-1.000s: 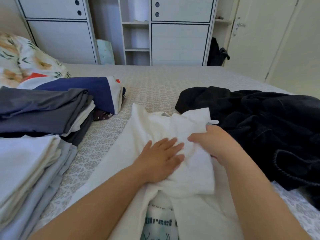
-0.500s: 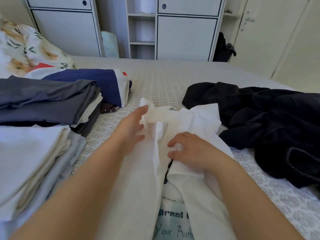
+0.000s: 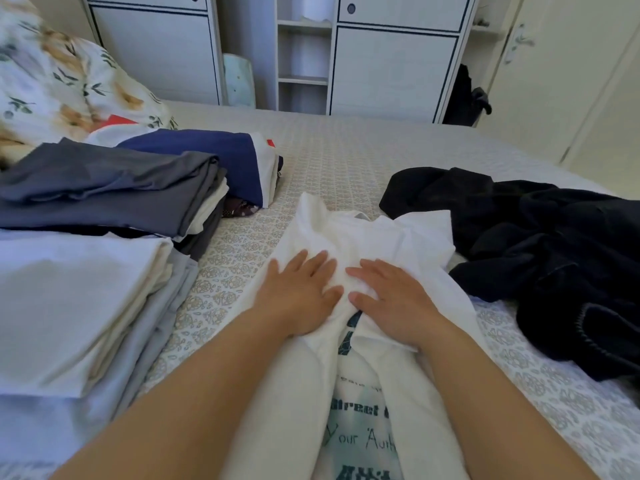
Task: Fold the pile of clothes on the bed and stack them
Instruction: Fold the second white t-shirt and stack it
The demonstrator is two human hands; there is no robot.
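A white T-shirt (image 3: pixel 346 237) with a teal print lies on the bed in front of me, both sides folded inward over its middle. My left hand (image 3: pixel 298 296) presses flat on the left fold and my right hand (image 3: pixel 391 299) presses flat on the right fold, fingers straight, thumbs nearly touching. Left of the shirt stand folded stacks: white and pale blue pieces (image 3: pixel 69 306) in front, grey ones (image 3: pixel 110 192) behind, a navy piece (image 3: pixel 207 157) farther back. A crumpled heap of black clothes (image 3: pixel 540 244) lies to the right.
The patterned bedspread (image 3: pixel 346 161) stretches ahead to white cabinets (image 3: pixel 391 64) at the foot of the bed. A floral pillow (image 3: pixel 62 88) sits at the far left, a cream door (image 3: pixel 554 81) at the right. A dark bag (image 3: pixel 464 98) hangs beside the cabinet.
My left hand came back from the shirt's collar edge and now lies flat on the left fold. My right hand shifted slightly and flattened beside it. The shirt's folded top is smoother.
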